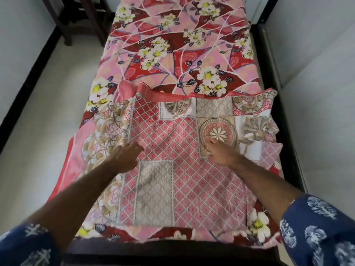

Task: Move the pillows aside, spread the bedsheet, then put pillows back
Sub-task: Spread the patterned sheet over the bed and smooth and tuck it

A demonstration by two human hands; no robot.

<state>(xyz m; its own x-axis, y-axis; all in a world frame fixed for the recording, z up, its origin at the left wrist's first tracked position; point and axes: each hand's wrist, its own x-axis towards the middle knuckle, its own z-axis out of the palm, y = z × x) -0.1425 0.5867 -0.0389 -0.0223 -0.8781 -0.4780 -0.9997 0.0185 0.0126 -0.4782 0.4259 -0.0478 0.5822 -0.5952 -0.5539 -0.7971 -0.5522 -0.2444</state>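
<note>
One bed, one floral bedsheet [178, 47], one pillow [172, 154] visible, two hands. The bedsheet, pink and dark red with white-and-yellow flowers, covers the mattress from the far end to the near edge; its left side hangs over the bed's edge toward the pale floor [38, 120]. The pillow, in a patchwork cover of pink lattice, beige panels and round medallions, lies flat on the sheet at the near end of the bed, spanning most of the width; its far edge shows a folded pink hem, and its right corner is rumpled. No second pillow can be counted; if one lies under this one, it is hidden. Left hand [125, 156] rests palm down on the pillow's left-centre, fingers extended and gripping nothing. Right hand [219, 152] sits on the pillow near the large flower medallion, fingers bent against the cloth; whether they pinch fabric or only press cannot be made out. Both forearms reach in from the bottom, with blue white-printed sleeves cut off at the corners. Dark bed frame [276, 104] shows along the right and near sides. Dark wooden furniture legs [65, 22] at top left, cut off by the frame edge; the piece is unidentifiable.
</note>
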